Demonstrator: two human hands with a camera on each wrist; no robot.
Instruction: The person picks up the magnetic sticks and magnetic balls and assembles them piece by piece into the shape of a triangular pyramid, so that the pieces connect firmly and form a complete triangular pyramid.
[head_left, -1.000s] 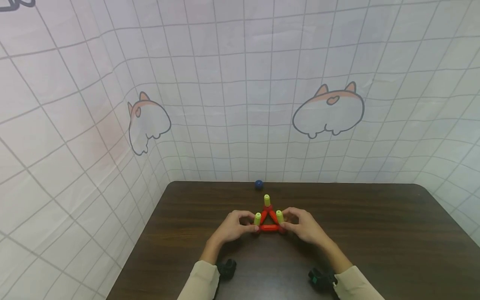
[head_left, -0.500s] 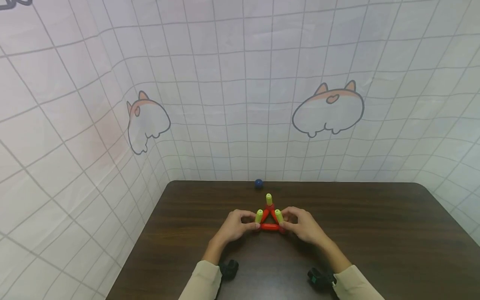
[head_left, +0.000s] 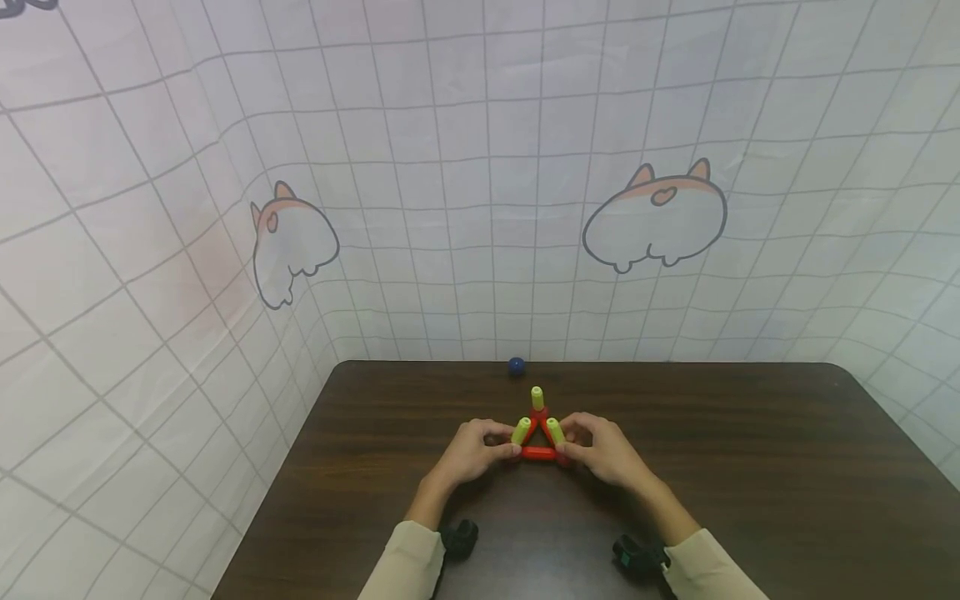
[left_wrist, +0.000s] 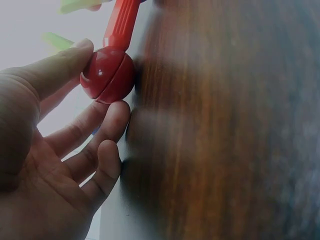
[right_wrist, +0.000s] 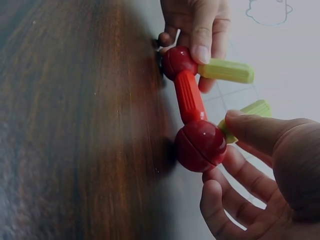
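A triangle of red toy building rods [head_left: 538,454] joined by red balls [right_wrist: 201,146] lies on the table. From its corners rise three yellow-green rods; the far rod [head_left: 537,398] is upright, while the left rod [head_left: 522,431] and the right rod [head_left: 555,431] lean inward. My left hand [head_left: 471,454] pinches the left rod near its base, thumb over the red ball [left_wrist: 108,75] there. My right hand [head_left: 603,450] pinches the right rod low down, its thumb on the rod just above the ball. The other fingers curve loosely around the balls near the tabletop.
Beyond the triangle, a blue ball [head_left: 516,366] sits at the far edge of the dark wooden table [head_left: 390,417]. A white grid-patterned cloth [head_left: 465,208] hangs behind and along the left. Black wrist cameras [head_left: 460,540] are strapped to both wrists.
The left and right yellow-green rods have tilted inward, so their tops are nearer each other. Both hands keep their pinch and have hardly shifted.
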